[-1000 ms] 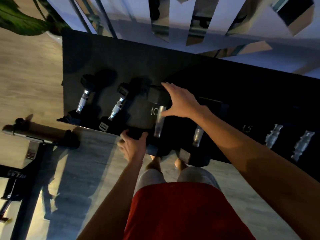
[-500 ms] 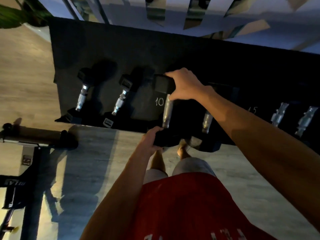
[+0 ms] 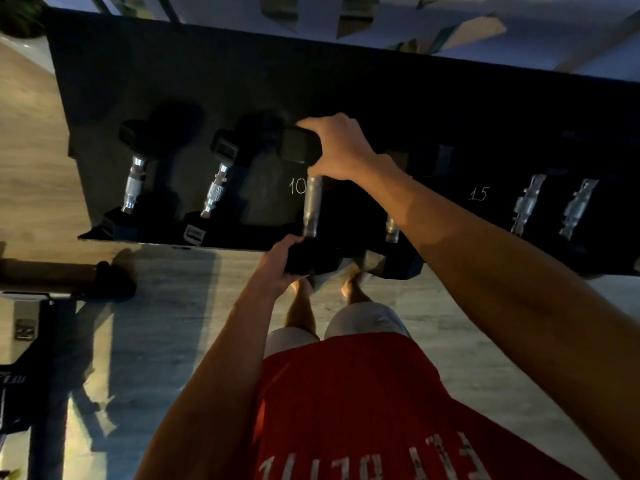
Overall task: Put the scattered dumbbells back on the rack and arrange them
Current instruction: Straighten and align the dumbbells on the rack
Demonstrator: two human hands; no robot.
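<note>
Black dumbbell (image 3: 312, 206) lies near-to-far across the rack (image 3: 346, 98), left hand (image 3: 277, 265) gripping its near head, right hand (image 3: 341, 147) the far

Single view: head-worn wide-angle camera, facing forward and steeply down. Red shirt (image 3: 346, 393) fills bottom centre, bare feet (image 3: 351, 287) visible beyond it; lens sits above own body. Rack (image 3: 207, 81) runs across upper frame, close, edges tilted; right end cropped. Left hand (image 3: 277, 263) and right hand (image 3: 337, 147) grip one dumbbell (image 3: 312, 206) at frame centre, within reach. Floor (image 3: 166, 323) lower left; bench (image 3: 27, 327) cropped at left edge. Light dim, far detail lost.
</note>
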